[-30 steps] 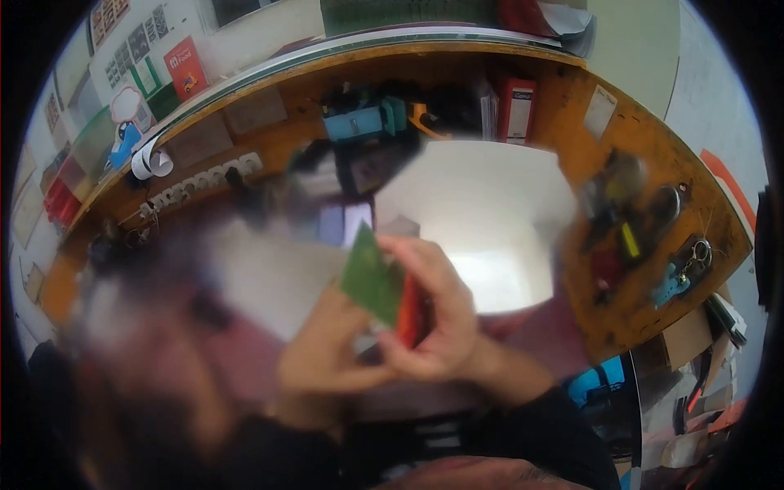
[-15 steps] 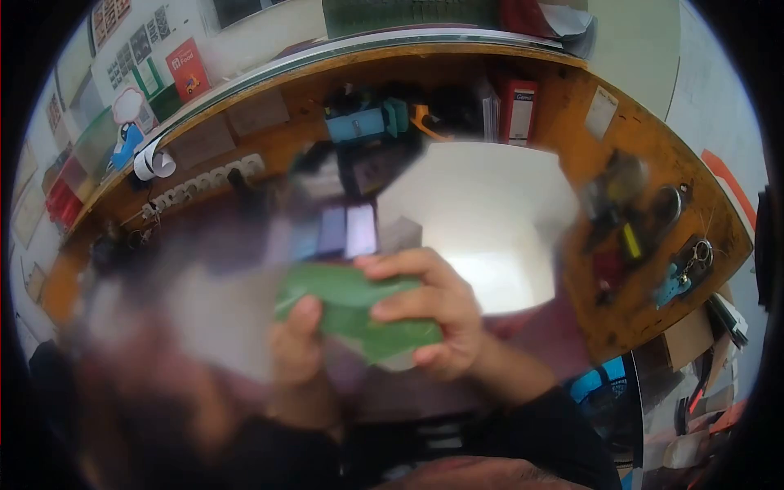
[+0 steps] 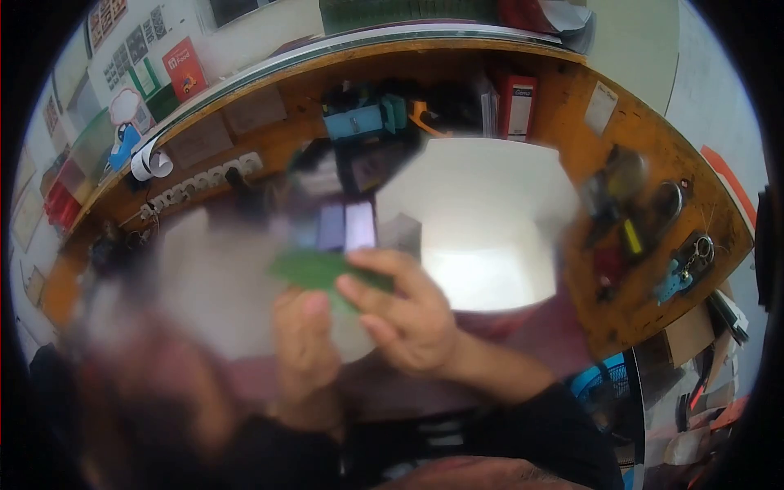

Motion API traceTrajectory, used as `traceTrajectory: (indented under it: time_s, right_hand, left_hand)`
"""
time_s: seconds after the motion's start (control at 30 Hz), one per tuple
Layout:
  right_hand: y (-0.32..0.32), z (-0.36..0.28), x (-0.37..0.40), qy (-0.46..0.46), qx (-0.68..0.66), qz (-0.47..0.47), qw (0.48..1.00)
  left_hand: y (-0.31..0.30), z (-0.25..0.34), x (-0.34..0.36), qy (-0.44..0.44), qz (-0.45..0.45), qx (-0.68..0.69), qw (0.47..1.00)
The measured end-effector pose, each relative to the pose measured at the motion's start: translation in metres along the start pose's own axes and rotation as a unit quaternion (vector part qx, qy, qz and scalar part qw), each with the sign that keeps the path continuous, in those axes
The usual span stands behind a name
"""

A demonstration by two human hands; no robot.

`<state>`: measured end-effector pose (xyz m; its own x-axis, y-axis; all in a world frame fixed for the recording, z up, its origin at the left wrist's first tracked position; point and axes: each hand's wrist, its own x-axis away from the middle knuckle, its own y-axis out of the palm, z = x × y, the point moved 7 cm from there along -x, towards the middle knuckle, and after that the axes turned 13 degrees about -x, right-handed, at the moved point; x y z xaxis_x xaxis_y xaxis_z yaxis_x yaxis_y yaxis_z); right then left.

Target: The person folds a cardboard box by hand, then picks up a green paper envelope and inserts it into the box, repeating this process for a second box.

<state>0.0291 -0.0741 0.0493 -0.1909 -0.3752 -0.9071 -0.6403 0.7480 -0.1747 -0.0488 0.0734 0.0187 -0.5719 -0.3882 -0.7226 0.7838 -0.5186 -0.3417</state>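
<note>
Over the desk, both hands are closed on a thin, shiny green piece (image 3: 318,269), sheet-like and partly covered by fingers; its material I cannot make out. My left hand (image 3: 306,339) holds its near left side, with the thumb pointing up. My right hand (image 3: 412,314) pinches its right side between thumb and fingers. Behind and to the left spreads a blurred pale sheet-like surface (image 3: 220,294). Just beyond the right fingers lie a pale lilac block (image 3: 359,226) and a darker violet-blue one (image 3: 331,227).
A large white open form (image 3: 490,278), like a box or tray, stands right of my hands. Along the curved wooden desk are a power strip (image 3: 200,181), a light-blue box (image 3: 355,122), a red binder (image 3: 518,108) and keys (image 3: 698,249). A blurred brownish shape (image 3: 204,384) is at lower left.
The green piece has turned and now shows a narrower face. My right hand has shifted left, closer to my left hand. More of the pale surface shows at left.
</note>
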Motion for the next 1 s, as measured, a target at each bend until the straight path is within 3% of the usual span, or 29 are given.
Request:
traceTrajectory:
  time_s: [0.1,0.17,0.23,0.37,0.57,0.67,0.77,0.87,0.9,1.0]
  right_hand:
    - [0.001,0.005,0.003,0.041,-0.056,0.01,0.998]
    - [0.002,0.007,0.004,0.032,-0.071,0.004,0.997]
    - [0.0,0.009,0.004,-0.007,-0.057,-0.008,0.998]
    - [-0.002,0.01,0.004,0.013,-0.073,0.021,0.997]
    - [-0.005,0.008,0.004,0.016,-0.061,0.005,0.998]
    - [0.006,0.006,0.002,0.031,-0.053,-0.018,0.998]
    - [0.011,0.004,0.004,0.044,-0.119,-0.031,0.991]
    - [0.007,0.009,0.001,0.116,-0.16,-0.058,0.979]
    - [0.0,0.01,-0.001,0.103,-0.135,-0.046,0.984]
    - [-0.018,0.01,-0.008,0.073,-0.083,-0.017,0.994]
  left_hand:
    - [0.003,-0.004,-0.004,-0.025,0.028,0.157,0.987]
    - [0.007,-0.001,-0.015,-0.063,-0.019,0.311,0.948]
    - [0.007,0.008,-0.025,-0.074,-0.046,0.27,0.959]
    - [0.012,0.016,-0.024,-0.052,-0.068,0.252,0.964]
    - [0.013,0.039,-0.016,-0.048,0.008,0.201,0.978]
    - [0.011,0.029,-0.021,0.075,-0.101,0.054,0.991]
    - [0.001,0.029,-0.023,-0.03,-0.08,0.028,0.996]
    - [-0.02,0.031,-0.026,0.061,-0.086,-0.072,0.992]
    - [-0.025,0.033,-0.027,0.085,-0.123,-0.135,0.98]
    - [-0.026,0.046,-0.027,0.195,-0.28,-0.089,0.936]
